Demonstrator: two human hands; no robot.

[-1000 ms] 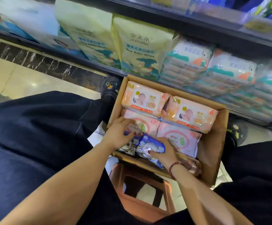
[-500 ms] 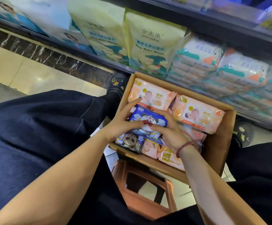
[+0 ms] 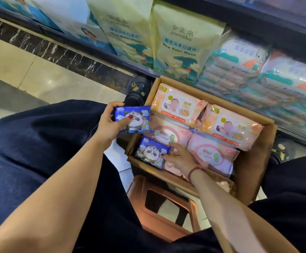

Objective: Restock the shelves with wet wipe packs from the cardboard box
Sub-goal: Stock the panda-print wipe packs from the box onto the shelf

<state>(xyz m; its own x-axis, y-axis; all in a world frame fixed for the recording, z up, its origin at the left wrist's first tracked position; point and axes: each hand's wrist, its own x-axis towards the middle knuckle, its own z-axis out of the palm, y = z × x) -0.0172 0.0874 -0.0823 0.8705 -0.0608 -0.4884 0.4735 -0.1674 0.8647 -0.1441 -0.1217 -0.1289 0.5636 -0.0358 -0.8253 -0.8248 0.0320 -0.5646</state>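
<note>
Early stage, by my read. Left hand [image 3: 110, 125] gripped a small blue panda-print wet wipe pack [image 3: 135, 119] just outside the brown cardboard box [image 3: 254, 170], not yet shelved. Right hand [image 3: 178, 157] touched a second blue panda pack [image 3: 151, 154] inside; couldn't tell if it gripped. Pink wipe packs [image 3: 212, 154] remained in the box.

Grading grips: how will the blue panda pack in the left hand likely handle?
Probably light: the left hand holds the blue panda pack by one end. Likely soft: a film pouch with crimped ends. Glossy, so possibly slippery.
</note>
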